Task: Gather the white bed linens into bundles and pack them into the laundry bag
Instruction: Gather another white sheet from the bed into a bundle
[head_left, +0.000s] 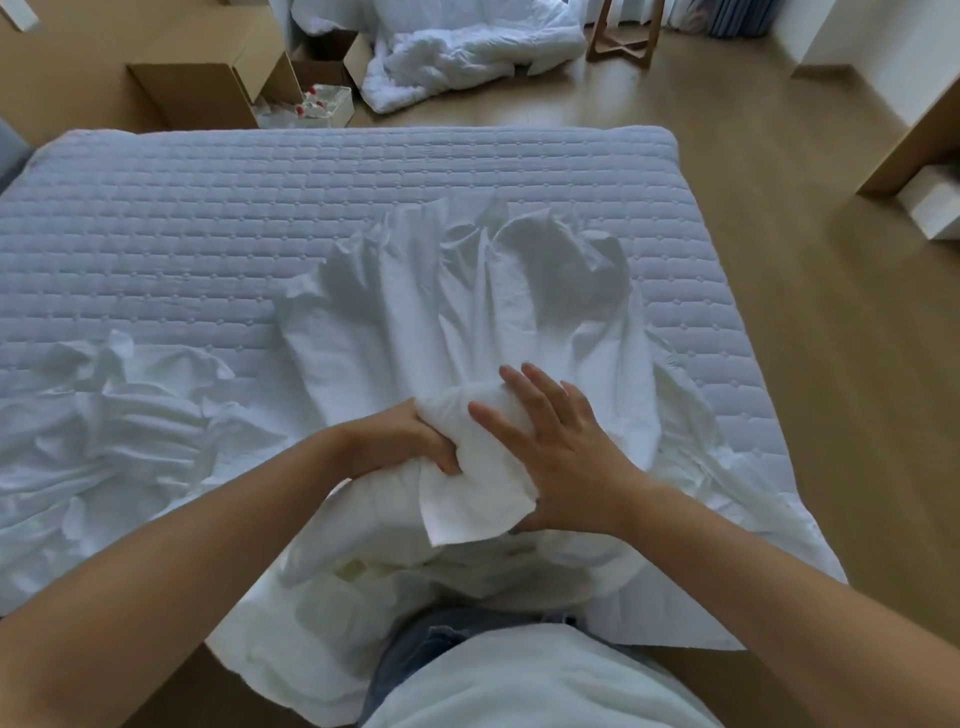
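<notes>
The left grip (405, 441) is closed on the rolled bundle (467, 473) of the white sheet (467, 312), with its fingers dug into the cloth. The right grip (566, 457) lies flat on top of the bundle with straight fingers; it presses and does not clasp. The bundle sits at the near edge of the mattress (208, 208), just in front of the person.

I think the roll may loosen, because only one side is truly held and a free corner hangs below it. The rest of the sheet spreads away over the mattress, and its right side drapes over the edge; pulled fast, it may drag on the floor (779, 260) or catch on the mattress corner.

A second crumpled heap (104, 415) lies at the left, and a duvet (467, 52) is on the floor beyond the bed. The laundry bag is not in view. The left fingertips are hidden inside the cloth, and I cannot tell what lies under the bundle.
</notes>
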